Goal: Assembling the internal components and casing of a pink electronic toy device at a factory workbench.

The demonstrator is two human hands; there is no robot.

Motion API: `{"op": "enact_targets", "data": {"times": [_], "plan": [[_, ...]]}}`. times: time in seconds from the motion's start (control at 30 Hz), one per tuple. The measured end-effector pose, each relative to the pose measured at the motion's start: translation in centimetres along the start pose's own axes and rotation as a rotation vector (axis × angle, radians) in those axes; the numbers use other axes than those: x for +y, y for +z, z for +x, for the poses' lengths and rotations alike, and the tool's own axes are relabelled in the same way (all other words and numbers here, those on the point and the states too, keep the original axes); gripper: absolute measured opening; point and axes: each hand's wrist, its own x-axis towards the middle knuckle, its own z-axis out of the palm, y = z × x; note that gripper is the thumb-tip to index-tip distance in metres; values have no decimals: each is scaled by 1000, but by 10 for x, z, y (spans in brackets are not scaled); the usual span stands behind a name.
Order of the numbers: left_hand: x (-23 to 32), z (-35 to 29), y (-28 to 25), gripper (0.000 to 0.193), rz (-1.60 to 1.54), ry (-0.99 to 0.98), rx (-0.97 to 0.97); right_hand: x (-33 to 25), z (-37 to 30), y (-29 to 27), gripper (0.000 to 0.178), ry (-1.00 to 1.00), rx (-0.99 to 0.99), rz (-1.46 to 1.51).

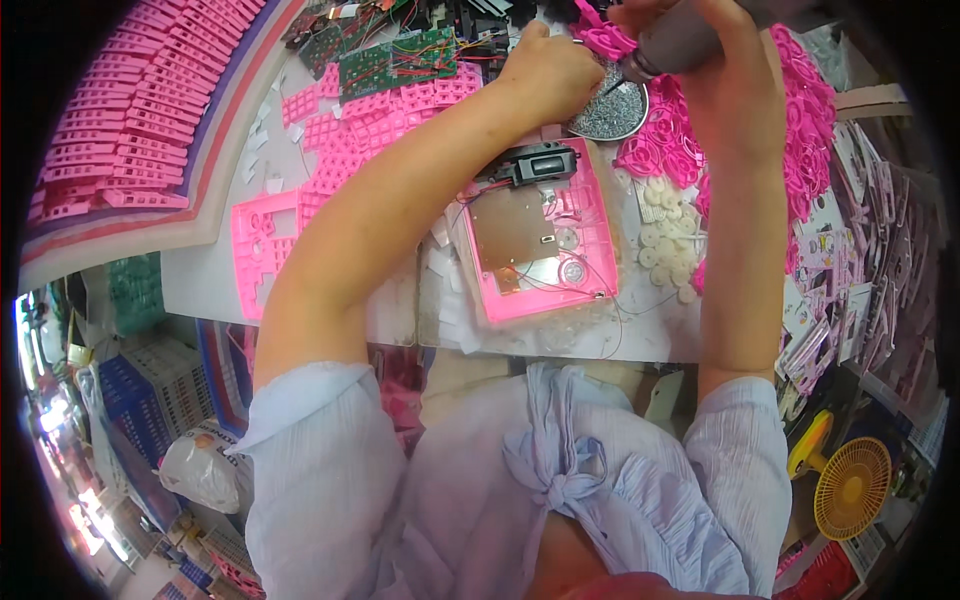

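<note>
My right hand (735,75) is wrapped round a dark grey electric screwdriver (680,40), its bit pointing left and down over a round dish of small silver screws (612,115). At the dish's left edge, my left hand (550,75) is closed, its fingertips close to the bit. What those fingers pinch, if anything, is too small to make out. Below both hands lies an open pink plastic housing (607,225) with a brown plate (512,225), thin wires and a round part inside. A black module (545,165) rests across its far end.
Green circuit boards (400,65) and pink grid-like pieces (370,130) lie at the far left, near another pink shell (245,250). White discs (665,240) and a heap of magenta parts (805,110) are on the right. Pink parts (140,110) stand in rows at the upper left.
</note>
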Motion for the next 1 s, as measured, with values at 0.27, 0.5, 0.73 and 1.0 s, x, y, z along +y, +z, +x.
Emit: {"op": "enact_targets", "data": {"times": [0.27,0.5,0.73,1.0], "plan": [[53,-107,-69,10,-424,-3,426,0,-42,-37,31,-61,-323,218],[75,-143,-61,10,-729,-191,361,7,-56,-22,29,-88,-539,239],[72,-136,-68,20,-348,-210,442,20,-54,-15,24,-89,-469,222],[57,-135,-50,27,-152,-284,228,67,-33,-16,6,-40,-263,116]]}}
